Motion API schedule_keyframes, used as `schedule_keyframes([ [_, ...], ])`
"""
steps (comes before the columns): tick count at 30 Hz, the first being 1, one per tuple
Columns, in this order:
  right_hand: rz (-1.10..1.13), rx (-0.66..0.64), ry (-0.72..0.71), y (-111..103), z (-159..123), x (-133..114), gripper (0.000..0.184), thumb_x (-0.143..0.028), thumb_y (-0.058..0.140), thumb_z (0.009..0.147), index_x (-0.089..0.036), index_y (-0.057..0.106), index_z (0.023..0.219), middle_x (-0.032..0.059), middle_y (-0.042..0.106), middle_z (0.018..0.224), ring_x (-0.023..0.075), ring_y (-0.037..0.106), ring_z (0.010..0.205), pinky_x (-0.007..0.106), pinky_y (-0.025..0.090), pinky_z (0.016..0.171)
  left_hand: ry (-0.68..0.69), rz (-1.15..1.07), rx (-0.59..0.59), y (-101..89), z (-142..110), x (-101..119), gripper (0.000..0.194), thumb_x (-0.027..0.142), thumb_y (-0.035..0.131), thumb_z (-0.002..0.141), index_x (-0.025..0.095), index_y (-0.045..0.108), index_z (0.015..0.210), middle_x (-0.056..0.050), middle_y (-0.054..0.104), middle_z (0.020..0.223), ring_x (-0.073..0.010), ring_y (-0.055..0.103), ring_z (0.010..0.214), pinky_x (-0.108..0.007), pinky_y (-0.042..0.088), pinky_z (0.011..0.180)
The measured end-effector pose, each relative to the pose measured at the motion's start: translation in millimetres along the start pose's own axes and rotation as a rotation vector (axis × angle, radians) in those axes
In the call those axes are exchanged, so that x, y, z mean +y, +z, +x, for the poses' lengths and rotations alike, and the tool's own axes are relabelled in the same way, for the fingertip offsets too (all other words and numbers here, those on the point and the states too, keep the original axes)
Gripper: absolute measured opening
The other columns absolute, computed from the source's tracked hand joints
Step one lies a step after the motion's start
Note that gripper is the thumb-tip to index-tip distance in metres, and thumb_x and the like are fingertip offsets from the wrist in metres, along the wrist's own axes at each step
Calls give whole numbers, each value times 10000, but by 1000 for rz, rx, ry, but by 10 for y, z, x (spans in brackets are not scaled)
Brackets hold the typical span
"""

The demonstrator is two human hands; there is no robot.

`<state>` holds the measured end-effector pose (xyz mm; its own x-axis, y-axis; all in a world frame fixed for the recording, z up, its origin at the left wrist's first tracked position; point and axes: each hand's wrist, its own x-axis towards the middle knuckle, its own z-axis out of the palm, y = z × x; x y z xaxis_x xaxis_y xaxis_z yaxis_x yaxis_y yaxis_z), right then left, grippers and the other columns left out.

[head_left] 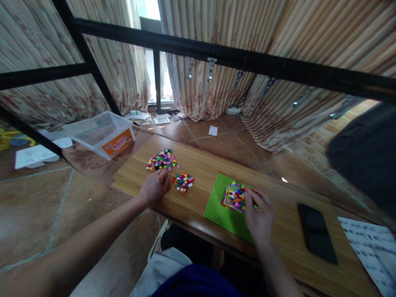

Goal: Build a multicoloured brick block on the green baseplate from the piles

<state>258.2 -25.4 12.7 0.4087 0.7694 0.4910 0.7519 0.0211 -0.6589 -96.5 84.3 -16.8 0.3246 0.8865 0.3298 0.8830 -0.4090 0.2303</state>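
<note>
A green baseplate [215, 202] lies on the wooden table, bearing a low stack of multicoloured toy bricks [234, 197]. My right hand [260, 212] is at the stack's right edge, thumb and fingers pinched together; whatever they hold is too small to make out. Farther left, my left hand [155, 184] rests with curled fingers on the tabletop, and its inside is hidden. Just beyond it lies a large loose pile of small bricks [162, 160]. A smaller pile of bricks [183, 182] sits to the right of that hand.
The narrow wooden table [198, 165] has a black phone [317, 232] and printed sheets [368, 247] toward its right end. A clear plastic bin [105, 134] with an orange label stands beyond the left end. A black metal rail [185, 45] crosses above, before curtains [216, 90].
</note>
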Motion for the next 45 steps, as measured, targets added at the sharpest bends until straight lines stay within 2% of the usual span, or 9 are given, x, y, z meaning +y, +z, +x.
schedule_keyframes([
  [7, 15, 43, 46, -51, -23, -26, 422, -524, 536, 932, -184, 776, 1002, 117, 717, 1070, 214, 653, 983, 412, 525, 926, -16, -10, -13, 1, 4, 9, 181, 221, 469, 970, 215, 558, 814, -63, 650, 849, -205, 632, 783, -298, 468, 707],
  [11, 84, 79, 242, -71, 16, 76, 486, -571, 580, 880, -158, 752, 1070, 142, 734, 1106, 235, 671, 975, 410, 535, 874, -10, -3, -8, 11, 3, 0, 183, 227, 458, 978, 213, 556, 825, -65, 646, 855, -208, 630, 788, -302, 467, 713],
  [15, 293, 63, 472, 34, 123, 207, 541, -610, 640, 803, -161, 740, 1087, 112, 756, 1041, 215, 692, 886, 349, 553, 746, -8, -24, -12, -12, 2, 5, 173, 224, 463, 969, 211, 558, 825, -69, 643, 863, -212, 629, 797, -303, 466, 709],
  [19, 443, 24, 564, 170, 185, 222, 531, -603, 724, 709, -167, 753, 1010, 82, 765, 938, 197, 697, 814, 324, 560, 700, -5, -27, -15, -33, 1, 15, 184, 224, 448, 973, 209, 557, 826, -72, 647, 866, -213, 628, 794, -306, 472, 715],
  [24, 486, 20, 586, 191, 161, 167, 462, -557, 741, 687, -166, 771, 932, 81, 771, 914, 208, 702, 813, 352, 567, 755, 3, -17, -8, -20, -1, 8, 183, 230, 444, 978, 204, 565, 842, -75, 653, 879, -212, 632, 808, -302, 477, 725],
  [30, 255, -48, 491, 104, 172, 133, 452, -556, 628, 780, -172, 780, 963, 96, 777, 956, 236, 706, 880, 380, 539, 835, 5, -9, -13, -12, 0, 1, 186, 227, 441, 976, 205, 564, 839, -72, 657, 875, -206, 631, 798, -296, 478, 721],
  [36, 146, -69, 380, 78, 186, 81, 472, -561, 556, 838, -164, 780, 958, 118, 775, 963, 246, 701, 864, 378, 536, 802, 1, -9, -13, -11, -2, 5, 182, 240, 446, 980, 198, 589, 877, -80, 666, 906, -213, 635, 809, -302, 479, 724],
  [45, 193, -32, 342, 139, 149, 114, 472, -580, 554, 849, -165, 766, 923, 112, 770, 940, 223, 687, 850, 357, 536, 790, 6, -27, -15, -13, -4, 6, 190, 243, 442, 985, 191, 597, 890, -87, 669, 907, -215, 632, 814, -307, 478, 732],
])
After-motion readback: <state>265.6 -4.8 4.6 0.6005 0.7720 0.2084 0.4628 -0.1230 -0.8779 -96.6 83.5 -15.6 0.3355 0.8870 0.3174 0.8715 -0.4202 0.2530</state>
